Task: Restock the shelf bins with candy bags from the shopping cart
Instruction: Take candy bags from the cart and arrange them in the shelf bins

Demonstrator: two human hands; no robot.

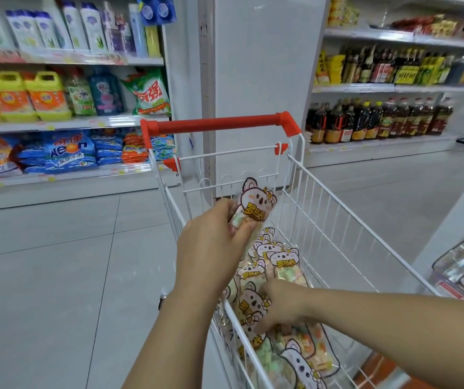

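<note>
Holding one candy bag [256,206] above the cart [337,220], the left hand [214,242] grips its middle. The right hand [281,304] digs among bags [287,265] inside; I cannot tell its grip. Bags seem light and squishy, so hold the middle gently.

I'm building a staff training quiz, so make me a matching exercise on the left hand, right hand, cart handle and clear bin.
1 left hand
2 right hand
3 cart handle
4 clear bin

A red
B down among the bags in the cart
C at the picture's right edge
D holds a candy bag up

Pairs: 1-D, 2-B, 3-A, 4-C
</note>
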